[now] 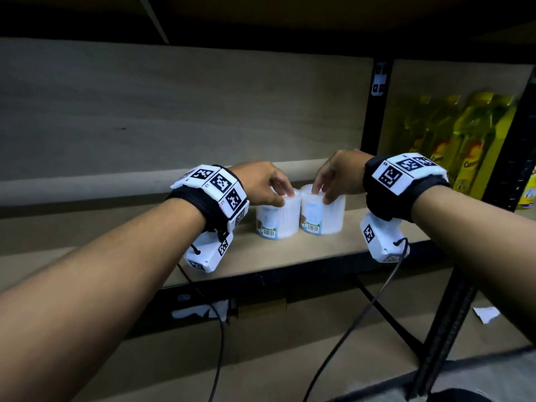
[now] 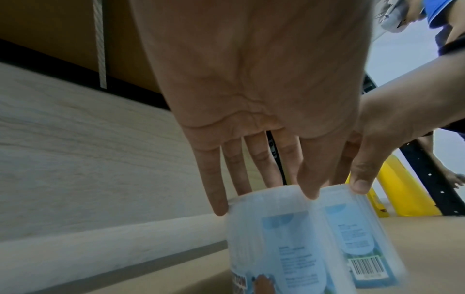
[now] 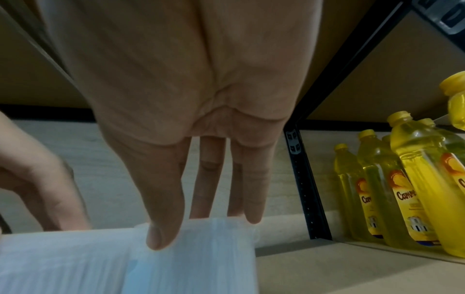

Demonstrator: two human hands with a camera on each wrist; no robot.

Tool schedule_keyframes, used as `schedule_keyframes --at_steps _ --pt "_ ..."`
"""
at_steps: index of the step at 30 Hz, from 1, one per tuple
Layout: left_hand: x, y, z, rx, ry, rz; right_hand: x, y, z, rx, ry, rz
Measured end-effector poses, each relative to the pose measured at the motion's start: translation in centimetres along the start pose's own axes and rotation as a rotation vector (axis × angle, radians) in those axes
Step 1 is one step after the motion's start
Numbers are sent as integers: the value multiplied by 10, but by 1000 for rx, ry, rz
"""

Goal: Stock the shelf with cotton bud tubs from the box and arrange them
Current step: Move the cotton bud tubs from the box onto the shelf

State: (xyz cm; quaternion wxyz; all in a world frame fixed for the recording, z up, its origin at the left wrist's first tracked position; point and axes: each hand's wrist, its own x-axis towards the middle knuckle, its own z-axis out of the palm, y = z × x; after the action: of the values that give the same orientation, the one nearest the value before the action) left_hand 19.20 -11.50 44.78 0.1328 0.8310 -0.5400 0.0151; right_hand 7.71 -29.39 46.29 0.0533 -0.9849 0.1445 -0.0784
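Two translucent cotton bud tubs with blue labels stand upright and side by side on the wooden shelf (image 1: 290, 256). My left hand (image 1: 282, 197) comes down on the left tub (image 1: 277, 219) and pinches its lid rim between thumb and fingers; the left wrist view shows that hand (image 2: 264, 199) round the left tub (image 2: 271, 238). My right hand (image 1: 322, 195) holds the right tub (image 1: 322, 216) the same way, thumb in front and fingers behind. In the right wrist view the right hand (image 3: 206, 226) sits on the right tub (image 3: 201, 258). The tubs touch or nearly touch.
A black upright post (image 1: 374, 111) divides the shelf; right of it stand several yellow oil bottles (image 1: 464, 140). A pale back panel closes the bay, and bare shelf stretches left of the tubs. Cables hang from my wrists over the lower shelf (image 1: 261, 358).
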Motion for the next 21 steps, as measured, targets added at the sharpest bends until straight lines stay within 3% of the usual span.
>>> schedule_keyframes --at_steps 21 --pt "90 -56 15 -19 90 -84 121 38 25 44 0 37"
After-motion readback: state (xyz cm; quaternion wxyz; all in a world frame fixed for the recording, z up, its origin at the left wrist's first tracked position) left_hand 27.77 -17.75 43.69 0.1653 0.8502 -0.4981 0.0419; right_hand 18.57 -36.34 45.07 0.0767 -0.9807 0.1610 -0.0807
